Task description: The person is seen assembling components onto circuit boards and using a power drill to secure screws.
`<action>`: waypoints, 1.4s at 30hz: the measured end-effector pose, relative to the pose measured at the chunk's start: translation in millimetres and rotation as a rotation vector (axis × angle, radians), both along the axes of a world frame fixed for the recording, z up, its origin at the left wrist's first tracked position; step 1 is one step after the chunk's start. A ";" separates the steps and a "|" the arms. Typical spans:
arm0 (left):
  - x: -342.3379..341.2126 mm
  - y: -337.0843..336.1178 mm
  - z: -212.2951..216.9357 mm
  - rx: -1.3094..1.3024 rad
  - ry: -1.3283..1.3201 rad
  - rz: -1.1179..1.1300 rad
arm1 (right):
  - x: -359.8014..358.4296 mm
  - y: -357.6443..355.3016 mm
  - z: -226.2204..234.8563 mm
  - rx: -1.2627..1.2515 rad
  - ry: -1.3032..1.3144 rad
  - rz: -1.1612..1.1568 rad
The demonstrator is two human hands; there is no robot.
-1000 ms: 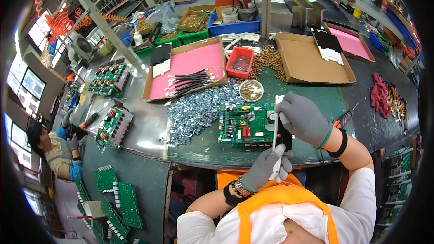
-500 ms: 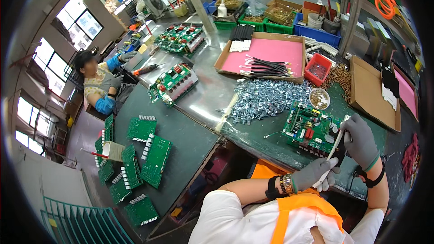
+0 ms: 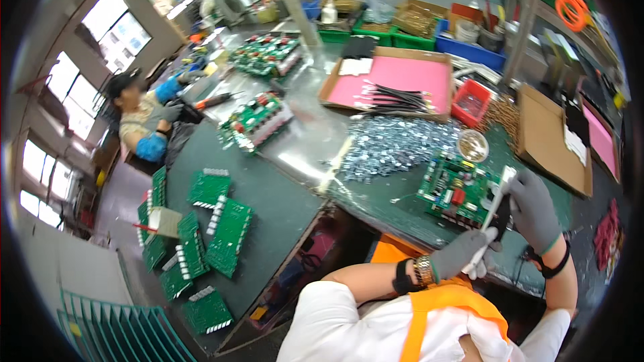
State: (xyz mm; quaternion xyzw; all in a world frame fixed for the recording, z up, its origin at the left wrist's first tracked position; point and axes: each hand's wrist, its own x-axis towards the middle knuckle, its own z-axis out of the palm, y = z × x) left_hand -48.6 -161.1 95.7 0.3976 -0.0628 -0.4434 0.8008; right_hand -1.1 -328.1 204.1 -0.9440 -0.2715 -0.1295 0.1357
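Both of my gloved hands are closed on a long, thin white strip (image 3: 495,202) that slants up and to the right. My left hand (image 3: 459,255) grips its lower end, close to my body. Higher up, my right hand (image 3: 534,209) has its fingers round the upper part. A black piece shows between the hands beside the strip; what it is I cannot make out. Just left of the strip, a green circuit board (image 3: 457,190) with upright components lies on the green bench. Blur softens the fingertips.
A heap of small metal parts (image 3: 396,147) lies beyond the board, near a round tub (image 3: 472,145) and a red bin (image 3: 471,102). A pink-lined carton (image 3: 409,80) holds black cables. Green boards (image 3: 230,238) lie on the left table. A co-worker (image 3: 144,121) sits at far left.
My hands keep their grip on the white strip, which has shifted slightly left at its top. More of the black piece shows. The co-worker's hands have moved a little.
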 end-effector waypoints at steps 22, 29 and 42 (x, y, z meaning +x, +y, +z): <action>4.1 3.5 25.7 0.249 -0.088 -0.051 | -35.4 6.7 -5.8 -0.319 0.112 0.017; 1.5 -0.7 30.3 0.256 -0.063 -0.078 | -26.4 -3.3 -1.5 -0.288 0.237 0.154; 8.6 -21.2 26.8 0.250 -0.013 -0.224 | -40.7 -34.3 -10.2 -0.176 0.207 0.105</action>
